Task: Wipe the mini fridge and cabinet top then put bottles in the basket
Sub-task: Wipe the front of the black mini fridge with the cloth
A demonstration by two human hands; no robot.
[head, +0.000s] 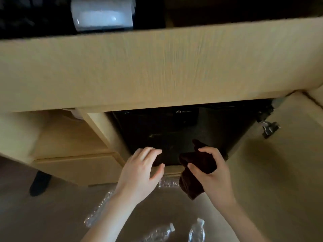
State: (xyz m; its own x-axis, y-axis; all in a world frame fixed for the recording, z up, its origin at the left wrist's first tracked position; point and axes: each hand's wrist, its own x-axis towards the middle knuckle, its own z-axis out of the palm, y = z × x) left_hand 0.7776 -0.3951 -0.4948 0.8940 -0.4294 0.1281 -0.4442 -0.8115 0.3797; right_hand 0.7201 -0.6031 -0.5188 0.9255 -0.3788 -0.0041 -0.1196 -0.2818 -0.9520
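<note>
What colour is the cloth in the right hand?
The cloth is dark brown, seen in the head view.

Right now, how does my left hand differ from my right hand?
The left hand is empty, fingers spread and relaxed; the right hand holds a dark cloth. The left hand's fingers lie fairly straight; the right hand's curl round the cloth. Both are held out before the black mini fridge.

right hand (212,169) grips dark cloth (196,169) before black mini fridge (174,135); left hand (141,169) open beside it; 4 bottles (196,232) on floor.
</note>
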